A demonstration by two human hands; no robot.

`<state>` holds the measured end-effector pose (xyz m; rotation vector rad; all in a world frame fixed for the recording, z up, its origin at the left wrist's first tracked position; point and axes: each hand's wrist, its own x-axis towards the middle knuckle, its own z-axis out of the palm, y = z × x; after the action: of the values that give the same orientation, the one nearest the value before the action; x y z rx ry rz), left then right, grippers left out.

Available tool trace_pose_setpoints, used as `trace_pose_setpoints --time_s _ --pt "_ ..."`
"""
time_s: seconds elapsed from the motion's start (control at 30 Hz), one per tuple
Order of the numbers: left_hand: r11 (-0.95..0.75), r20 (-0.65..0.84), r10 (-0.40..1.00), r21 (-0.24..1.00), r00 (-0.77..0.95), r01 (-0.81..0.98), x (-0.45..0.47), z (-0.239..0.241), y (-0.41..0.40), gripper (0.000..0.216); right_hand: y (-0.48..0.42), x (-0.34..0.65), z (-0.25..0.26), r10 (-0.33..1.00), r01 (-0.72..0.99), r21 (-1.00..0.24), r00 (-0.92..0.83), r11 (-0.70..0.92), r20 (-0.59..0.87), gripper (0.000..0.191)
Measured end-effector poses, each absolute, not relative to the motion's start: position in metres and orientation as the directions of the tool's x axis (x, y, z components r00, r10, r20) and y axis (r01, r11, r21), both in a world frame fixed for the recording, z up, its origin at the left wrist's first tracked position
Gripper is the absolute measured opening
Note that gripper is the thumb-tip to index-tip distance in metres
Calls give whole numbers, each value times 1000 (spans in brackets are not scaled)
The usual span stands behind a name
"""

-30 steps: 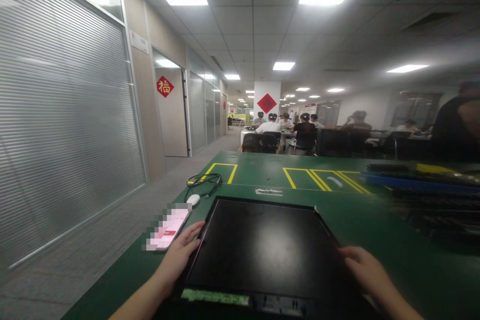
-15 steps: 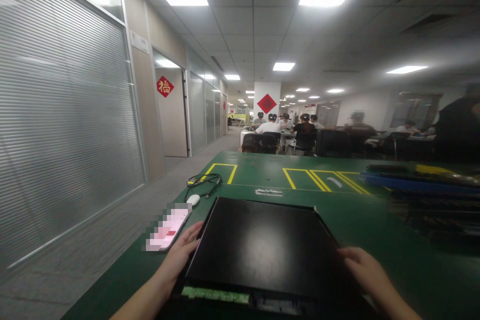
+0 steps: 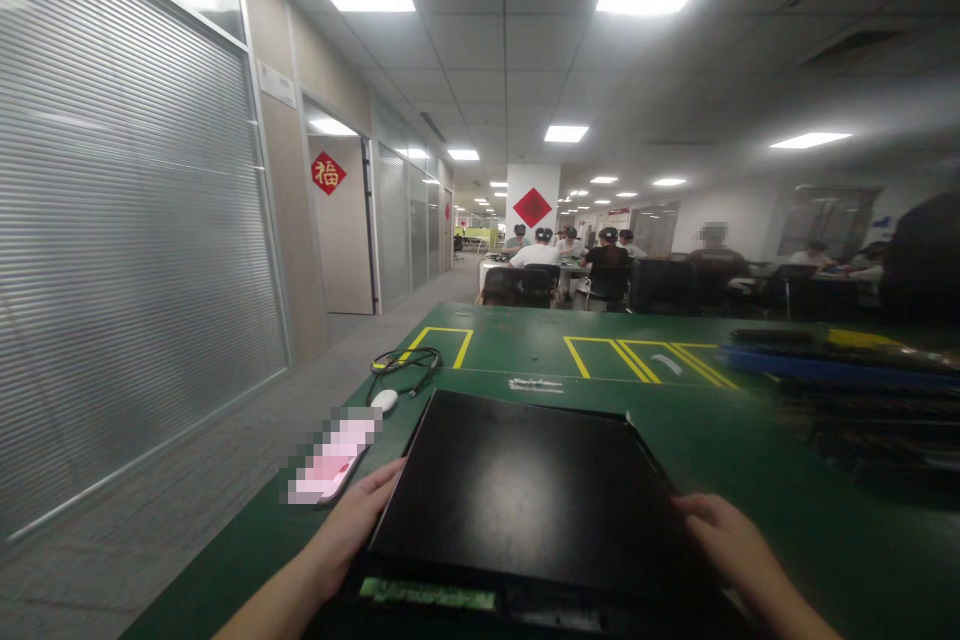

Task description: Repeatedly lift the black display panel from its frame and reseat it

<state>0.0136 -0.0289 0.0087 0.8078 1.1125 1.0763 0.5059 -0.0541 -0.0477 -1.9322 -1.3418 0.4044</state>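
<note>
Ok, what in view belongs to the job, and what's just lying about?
Job:
black panel, left hand and right hand at its sides
green strip along its near edge

Lying about, apparently:
phone
white rounded object
black cable
blue item at right, blurred

The green table [image 3: 517, 355] bears yellow lines [image 3: 450, 329], a black cable [image 3: 437, 364], a white mouse [image 3: 385, 401] and a phone [image 3: 330, 480].
</note>
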Motion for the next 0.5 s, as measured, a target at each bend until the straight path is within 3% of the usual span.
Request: trace_pose_setpoints --time_s 0.13,0.23,0.4,0.5 --pt "296 -255 953 897 160 -330 18 28 -39 51 -57 502 -41 904 651 -722 419 -234 85 34" --pt "250 -230 968 913 101 -323 17 32 -40 40 -60 499 -36 906 643 -729 417 -234 77 31" --pt "241 -211 966 945 152 -221 12 30 -41 66 -62 497 -32 905 650 -726 416 -225 92 32" --pt "179 -140 975 955 171 -237 13 33 -45 71 -64 495 -30 895 644 -729 435 -232 100 31"
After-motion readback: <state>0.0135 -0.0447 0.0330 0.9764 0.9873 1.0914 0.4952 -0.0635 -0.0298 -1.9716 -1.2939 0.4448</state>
